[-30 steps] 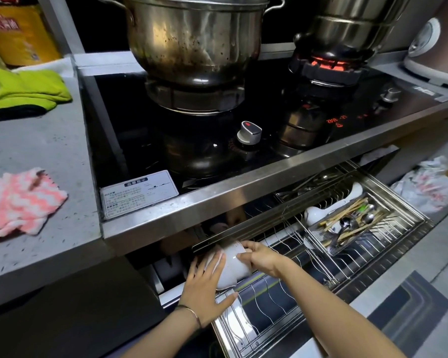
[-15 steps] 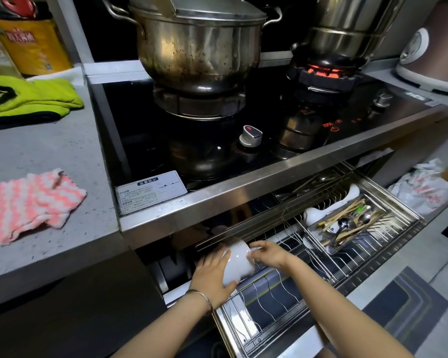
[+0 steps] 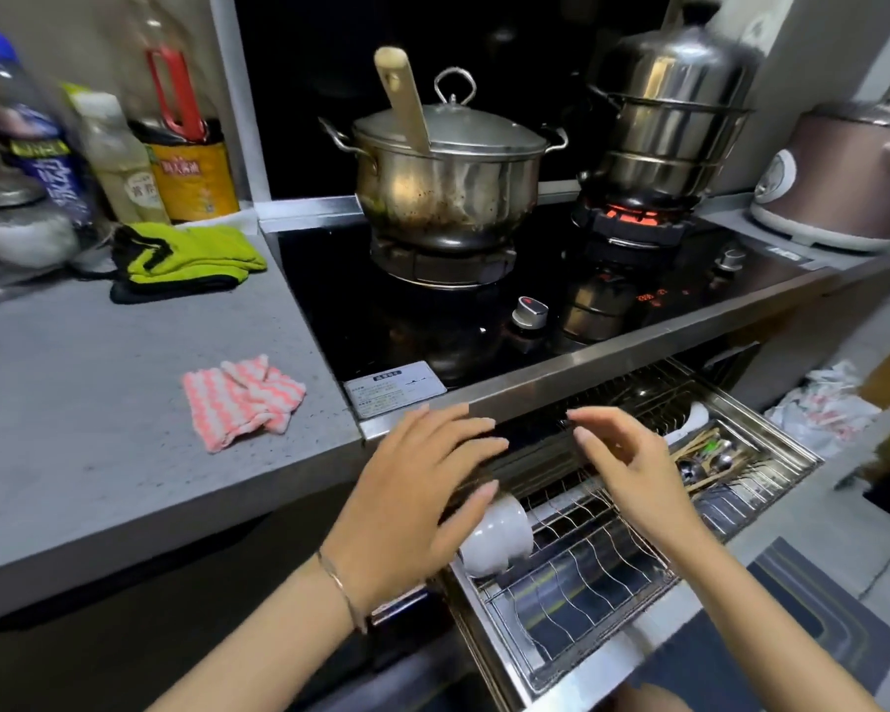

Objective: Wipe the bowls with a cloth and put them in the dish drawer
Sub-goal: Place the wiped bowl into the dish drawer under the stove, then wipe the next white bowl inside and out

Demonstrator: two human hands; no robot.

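The left hand (image 3: 412, 501) hovers with fingers spread and palm down, holding nothing, above the left end of the pulled-out dish drawer (image 3: 633, 655). The right hand (image 3: 633, 470) hangs beside it, fingers loosely curled and apart, also empty, over the middle of the drawer's wire rack. A white bowl (image 3: 497, 537) lies tipped on its side in the rack at the drawer's left end, just under the left hand's fingertips; whether they touch it cannot be told. At the drawer's right end a compartment holds chopsticks and spoons (image 3: 705, 457). A pink-and-white striped cloth (image 3: 242, 398) lies crumpled on the grey counter (image 3: 73, 429) near its front right corner, well apart from both hands. Further back on the counter, near the edge that meets the stove, sits a folded green and black cloth (image 3: 186, 259). On the black cooktop (image 3: 330, 300) stand a lidded steel pot (image 3: 448, 182) and, to the right, a steamer (image 3: 669, 120) over a glowing burner.
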